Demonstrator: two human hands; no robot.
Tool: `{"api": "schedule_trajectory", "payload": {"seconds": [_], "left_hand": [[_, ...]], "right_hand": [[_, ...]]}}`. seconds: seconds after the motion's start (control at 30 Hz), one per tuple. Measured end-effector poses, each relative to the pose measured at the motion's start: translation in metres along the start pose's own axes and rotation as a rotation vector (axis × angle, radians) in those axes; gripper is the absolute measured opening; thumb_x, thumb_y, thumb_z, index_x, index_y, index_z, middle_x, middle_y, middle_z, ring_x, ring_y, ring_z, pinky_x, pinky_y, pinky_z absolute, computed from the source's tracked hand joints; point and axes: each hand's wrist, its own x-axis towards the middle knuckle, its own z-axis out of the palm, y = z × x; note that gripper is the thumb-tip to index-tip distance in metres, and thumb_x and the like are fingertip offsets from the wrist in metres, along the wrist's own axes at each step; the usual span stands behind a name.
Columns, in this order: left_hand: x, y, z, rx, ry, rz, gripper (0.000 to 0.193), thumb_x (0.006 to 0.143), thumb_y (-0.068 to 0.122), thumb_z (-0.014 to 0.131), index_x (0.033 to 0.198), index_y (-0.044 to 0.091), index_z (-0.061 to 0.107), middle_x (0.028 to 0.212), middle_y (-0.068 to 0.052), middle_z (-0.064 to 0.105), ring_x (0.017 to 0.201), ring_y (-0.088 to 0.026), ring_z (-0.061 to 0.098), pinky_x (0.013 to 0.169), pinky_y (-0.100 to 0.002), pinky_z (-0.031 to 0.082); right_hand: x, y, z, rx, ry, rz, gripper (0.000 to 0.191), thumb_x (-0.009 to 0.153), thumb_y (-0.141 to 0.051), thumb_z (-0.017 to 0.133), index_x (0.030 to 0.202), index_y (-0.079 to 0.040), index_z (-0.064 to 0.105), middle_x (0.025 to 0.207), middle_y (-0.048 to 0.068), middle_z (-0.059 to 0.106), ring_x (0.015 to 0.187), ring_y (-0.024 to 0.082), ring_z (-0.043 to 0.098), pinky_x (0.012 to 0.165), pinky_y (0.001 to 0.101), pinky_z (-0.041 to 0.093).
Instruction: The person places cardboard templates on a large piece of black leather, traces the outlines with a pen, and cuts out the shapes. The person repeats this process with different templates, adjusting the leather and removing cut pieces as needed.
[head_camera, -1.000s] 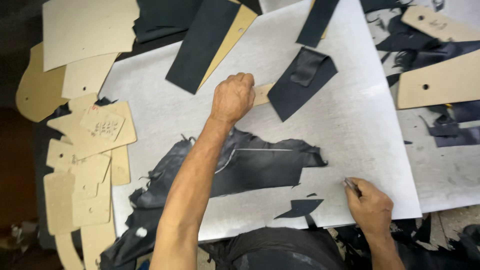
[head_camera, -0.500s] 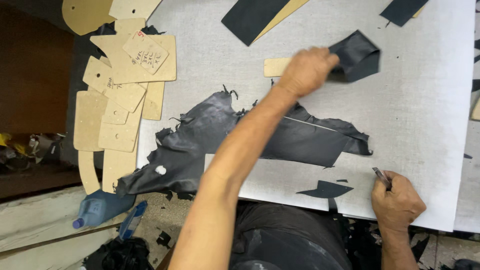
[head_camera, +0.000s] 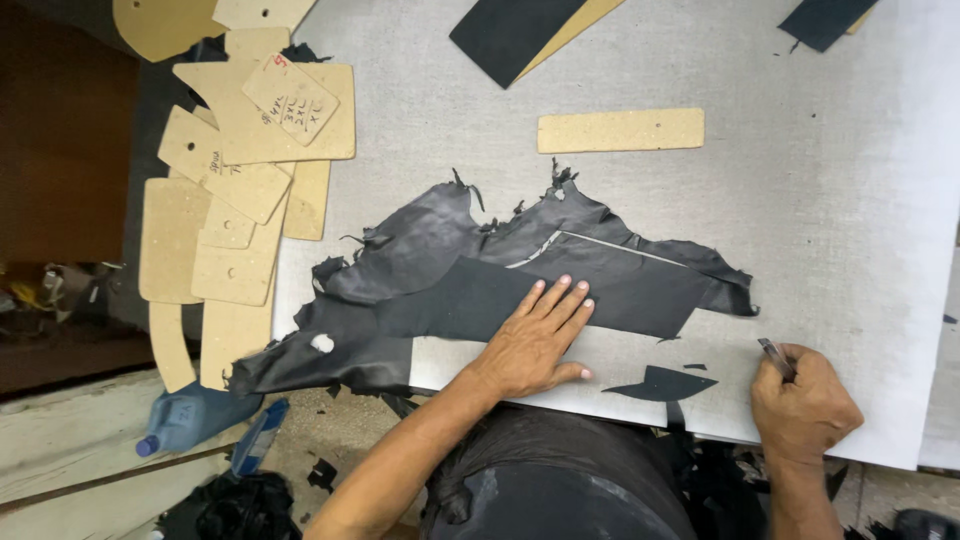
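Left hand (head_camera: 535, 340) flat on black leather (head_camera: 520, 275); right hand (head_camera: 805, 405) grips knife (head_camera: 776, 359)

Bright, even light; sharp focus

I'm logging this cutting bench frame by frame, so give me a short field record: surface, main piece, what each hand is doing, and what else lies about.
surface: grey cutting board
main piece: black leather hide, ragged-edged, spread flat
left hand: left hand palm down, fingers spread on the hide's lower edge
right hand: right hand closed on a small knife, blade tip on the board
nearby: cardboard strip template above the hide; stack of cardboard templates at left; small black offcut between the hands
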Motion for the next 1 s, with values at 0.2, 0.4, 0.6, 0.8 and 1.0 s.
{"api": "schedule_trajectory", "payload": {"seconds": [0.2, 0.4, 0.6, 0.8, 1.0], "left_hand": [[0.056, 0.024, 0.026, -0.186, 0.049, 0.034, 0.091, 0.093, 0.052, 0.058, 0.157, -0.005, 0.026, 0.168, -0.023, 0.022, 0.159, -0.035, 0.011, 0.129, -0.052, 0.007], [0.099, 0.030, 0.030, -0.584, 0.181, 0.120, 0.104, 0.070, 0.011, 0.055, 0.160, -0.007, 0.009, 0.168, -0.028, 0.018, 0.161, -0.038, 0.006, 0.131, -0.052, 0.002], [0.086, 0.014, 0.012, -0.968, 0.193, 0.193, 0.105, 0.071, 0.000, 0.053, 0.165, 0.002, 0.007, 0.167, -0.022, 0.030, 0.160, -0.034, 0.022, 0.132, -0.051, 0.009], [0.031, -0.026, -0.036, -0.336, 0.226, -0.239, 0.059, 0.082, -0.001, 0.063, 0.140, 0.001, 0.056, 0.126, -0.016, 0.065, 0.116, -0.028, 0.060, 0.105, -0.045, 0.047], [-0.001, -0.053, -0.046, -0.192, 0.271, -0.512, 0.032, 0.078, 0.011, 0.078, 0.107, 0.001, 0.065, 0.101, -0.017, 0.067, 0.094, -0.034, 0.062, 0.085, -0.047, 0.050]], "right_hand": [[0.034, -0.047, -0.009, 0.468, -0.086, 0.213, 0.010, 0.100, -0.009, 0.075, 0.102, 0.000, 0.074, 0.074, 0.010, 0.067, 0.061, 0.017, 0.057, 0.054, 0.0330, 0.043], [0.071, -0.100, 0.003, 0.410, -0.273, 0.146, 0.020, 0.097, -0.018, 0.071, 0.109, -0.001, 0.075, 0.108, 0.014, 0.070, 0.092, 0.030, 0.069, 0.080, 0.0403, 0.053], [0.085, -0.121, -0.006, 0.219, -0.380, 0.203, 0.052, 0.083, -0.029, 0.081, 0.122, 0.003, 0.068, 0.121, 0.022, 0.061, 0.095, 0.037, 0.067, 0.080, 0.0450, 0.054], [0.106, -0.123, -0.015, 0.098, -0.640, 0.293, 0.054, 0.080, -0.035, 0.084, 0.116, 0.001, 0.067, 0.093, 0.016, 0.071, 0.082, 0.031, 0.070, 0.076, 0.0435, 0.056], [0.109, -0.120, -0.006, 0.022, -0.975, 0.349, 0.039, 0.088, -0.035, 0.081, 0.095, 0.002, 0.072, 0.073, 0.016, 0.072, 0.063, 0.028, 0.067, 0.063, 0.0418, 0.053]]}}
